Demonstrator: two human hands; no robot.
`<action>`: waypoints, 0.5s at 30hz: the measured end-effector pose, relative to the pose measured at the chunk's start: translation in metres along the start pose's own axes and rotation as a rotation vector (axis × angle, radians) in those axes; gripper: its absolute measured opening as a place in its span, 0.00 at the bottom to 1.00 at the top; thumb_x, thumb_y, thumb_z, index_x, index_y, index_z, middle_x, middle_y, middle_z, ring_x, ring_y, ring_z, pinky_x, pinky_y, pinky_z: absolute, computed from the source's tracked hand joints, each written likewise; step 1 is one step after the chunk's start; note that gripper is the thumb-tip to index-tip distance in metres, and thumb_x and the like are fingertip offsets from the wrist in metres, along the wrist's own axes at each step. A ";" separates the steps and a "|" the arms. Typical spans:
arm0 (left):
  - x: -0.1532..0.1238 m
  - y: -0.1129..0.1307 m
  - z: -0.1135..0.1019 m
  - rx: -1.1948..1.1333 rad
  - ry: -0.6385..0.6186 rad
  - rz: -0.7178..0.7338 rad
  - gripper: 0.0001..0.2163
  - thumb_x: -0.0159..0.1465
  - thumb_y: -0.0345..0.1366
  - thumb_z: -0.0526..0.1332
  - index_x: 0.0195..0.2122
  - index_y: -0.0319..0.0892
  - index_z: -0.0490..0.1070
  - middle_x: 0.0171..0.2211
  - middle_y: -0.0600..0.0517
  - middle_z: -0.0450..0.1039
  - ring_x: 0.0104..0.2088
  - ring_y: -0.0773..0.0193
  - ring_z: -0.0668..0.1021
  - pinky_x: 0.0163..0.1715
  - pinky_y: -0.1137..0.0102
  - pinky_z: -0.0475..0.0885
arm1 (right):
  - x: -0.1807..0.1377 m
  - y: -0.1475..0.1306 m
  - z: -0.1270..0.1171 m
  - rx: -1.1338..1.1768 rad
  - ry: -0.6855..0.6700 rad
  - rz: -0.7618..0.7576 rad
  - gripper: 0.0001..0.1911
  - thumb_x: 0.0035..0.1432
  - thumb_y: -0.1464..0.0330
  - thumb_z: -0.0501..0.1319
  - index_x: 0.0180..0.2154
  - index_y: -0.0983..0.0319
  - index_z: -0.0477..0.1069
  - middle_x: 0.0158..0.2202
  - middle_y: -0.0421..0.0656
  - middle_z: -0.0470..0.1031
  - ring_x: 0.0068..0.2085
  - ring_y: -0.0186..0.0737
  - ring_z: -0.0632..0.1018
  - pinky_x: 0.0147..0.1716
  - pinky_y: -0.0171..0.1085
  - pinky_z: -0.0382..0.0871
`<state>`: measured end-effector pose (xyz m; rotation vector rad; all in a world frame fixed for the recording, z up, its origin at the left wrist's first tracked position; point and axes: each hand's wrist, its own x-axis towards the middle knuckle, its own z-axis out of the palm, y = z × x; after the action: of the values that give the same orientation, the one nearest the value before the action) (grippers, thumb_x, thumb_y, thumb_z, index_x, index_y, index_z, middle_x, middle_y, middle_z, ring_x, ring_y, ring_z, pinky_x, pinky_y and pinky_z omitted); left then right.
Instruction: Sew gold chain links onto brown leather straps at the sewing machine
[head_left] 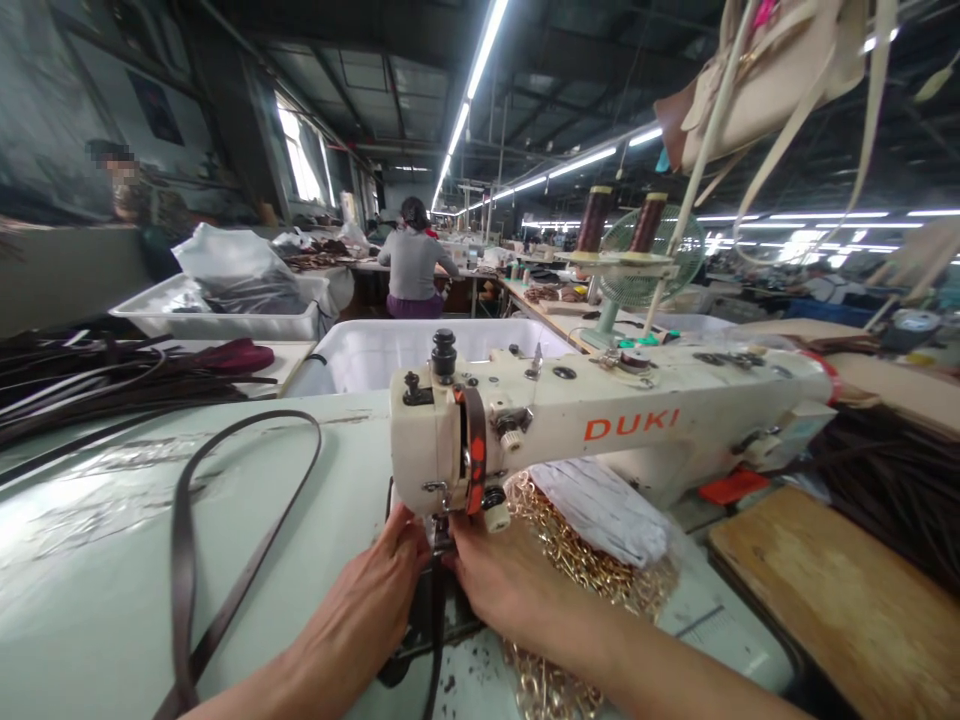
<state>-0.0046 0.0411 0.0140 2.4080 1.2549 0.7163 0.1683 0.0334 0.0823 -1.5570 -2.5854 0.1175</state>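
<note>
A wide pale green table top (112, 560) spreads out to the left, with lots of bare room there. A long dark brown leather strap (184, 560) lies on it in a big loop and runs off the near edge. The strap also passes under the needle end of the cream sewing machine with the orange word DUKI (630, 425), right in the middle of the table.

The left hand (375, 590) lies flat on the table just left of the needle. Its fingers are close together and press down on the strap. The right hand (495, 580) is just right of the needle and its fingertips touch the strap too. Neither hand is closed around anything. The two hands are very close, with only the thin strap between them.

To the right there is little room. A pile of shiny gold chain (585, 570) sits against the right wrist, partly in a clear bag. A brown wooden board (840, 600) lies near the right edge.

Behind the machine stands a big white plastic bin (375, 355).
</note>
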 end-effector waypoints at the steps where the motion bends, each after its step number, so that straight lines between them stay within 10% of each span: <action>1: 0.000 0.000 0.001 0.007 -0.007 0.012 0.14 0.66 0.31 0.41 0.39 0.41 0.67 0.49 0.39 0.66 0.44 0.56 0.74 0.43 0.62 0.74 | 0.002 -0.001 0.003 -0.026 -0.003 0.012 0.17 0.60 0.70 0.51 0.52 0.62 0.64 0.43 0.51 0.76 0.39 0.50 0.78 0.36 0.42 0.71; 9: -0.006 0.025 -0.051 0.111 -0.251 -0.001 0.11 0.64 0.44 0.56 0.40 0.45 0.73 0.48 0.46 0.72 0.40 0.54 0.78 0.42 0.61 0.75 | -0.012 0.014 -0.017 -0.002 -0.006 0.013 0.15 0.59 0.61 0.59 0.46 0.61 0.70 0.40 0.48 0.77 0.40 0.51 0.78 0.36 0.42 0.71; 12: -0.008 0.031 -0.063 0.287 -0.257 0.019 0.35 0.49 0.50 0.70 0.57 0.45 0.66 0.57 0.40 0.65 0.51 0.42 0.73 0.50 0.52 0.71 | -0.015 0.030 -0.030 0.022 0.027 0.061 0.24 0.52 0.53 0.65 0.45 0.61 0.72 0.43 0.49 0.76 0.42 0.52 0.77 0.39 0.42 0.70; 15: -0.013 0.037 -0.051 0.388 -0.320 0.179 0.40 0.49 0.49 0.70 0.60 0.35 0.62 0.57 0.33 0.62 0.55 0.41 0.70 0.51 0.55 0.70 | -0.012 0.044 -0.027 0.005 0.005 -0.022 0.10 0.58 0.63 0.61 0.40 0.60 0.76 0.41 0.45 0.77 0.41 0.47 0.78 0.39 0.39 0.70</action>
<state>-0.0155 0.0126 0.0702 2.8283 1.1368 0.1197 0.2162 0.0438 0.1028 -1.5249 -2.5949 0.1181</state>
